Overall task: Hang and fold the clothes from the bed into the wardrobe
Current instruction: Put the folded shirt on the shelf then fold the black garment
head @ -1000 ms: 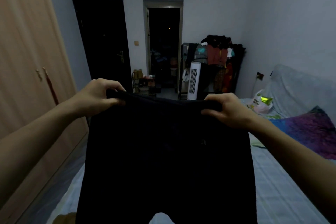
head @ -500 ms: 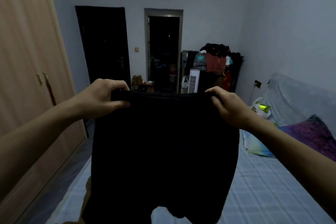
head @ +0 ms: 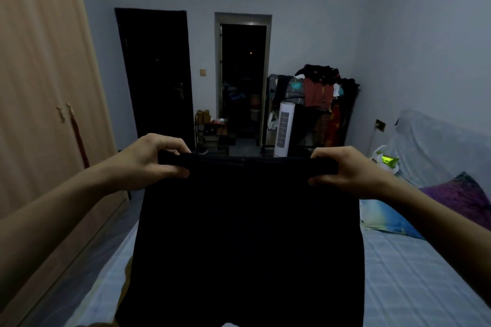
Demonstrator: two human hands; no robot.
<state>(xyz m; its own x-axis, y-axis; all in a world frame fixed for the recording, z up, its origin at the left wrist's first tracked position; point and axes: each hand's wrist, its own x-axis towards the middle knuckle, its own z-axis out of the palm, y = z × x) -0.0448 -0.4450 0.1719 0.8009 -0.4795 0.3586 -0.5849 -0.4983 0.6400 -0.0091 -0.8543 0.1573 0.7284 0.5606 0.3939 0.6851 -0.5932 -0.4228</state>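
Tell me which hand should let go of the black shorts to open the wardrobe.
Left. The left hand grips the black shorts on the side nearest the wardrobe, whose shut doors and handles are on that side. The right hand is over the bed, farther off, and could probably hold the waistband alone.

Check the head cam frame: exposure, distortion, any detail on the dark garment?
Head view: dim, bluish, underexposed; the black shorts read as a flat silhouette, no fabric detail. Left hand and right hand are sharp, fingers legible. Wide-angle bowing bends the wardrobe edge. No glare.
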